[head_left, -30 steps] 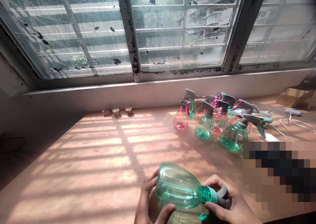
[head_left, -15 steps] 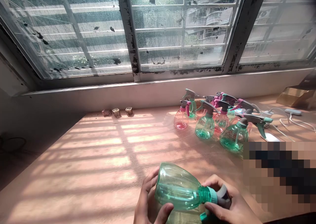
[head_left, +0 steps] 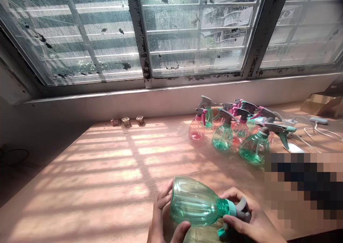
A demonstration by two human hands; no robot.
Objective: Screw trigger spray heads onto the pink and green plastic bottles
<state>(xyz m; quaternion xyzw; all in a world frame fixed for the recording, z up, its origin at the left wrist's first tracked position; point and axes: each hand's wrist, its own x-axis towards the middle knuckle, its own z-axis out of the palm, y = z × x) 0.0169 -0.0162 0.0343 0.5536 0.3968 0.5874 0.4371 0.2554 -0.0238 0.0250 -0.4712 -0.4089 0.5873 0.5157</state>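
Note:
A clear green spray bottle [head_left: 194, 202] lies on its side in the air close to me, its base to the left and its neck to the right. My left hand [head_left: 167, 214] cups the base end, fingers behind and thumb in front. Around the turquoise collar and grey spray head at the neck, my right hand [head_left: 245, 211] is closed with thumb and fingers. Below the bottle, a yellowish-green translucent shape [head_left: 200, 234] shows partly at the bottom edge; I cannot make out what it is.
Several green and pink spray bottles [head_left: 222, 137] stand grouped on the wooden table [head_left: 107, 175] to the right. Three small brownish items [head_left: 125, 122] sit at the back edge. White cables [head_left: 318, 128] and a cardboard box [head_left: 321, 104] lie far right, beneath the window [head_left: 198, 32].
The bottle and my left hand have shifted very slightly to the right. My grip on both ends looks the same, and the bottles on the table have not moved.

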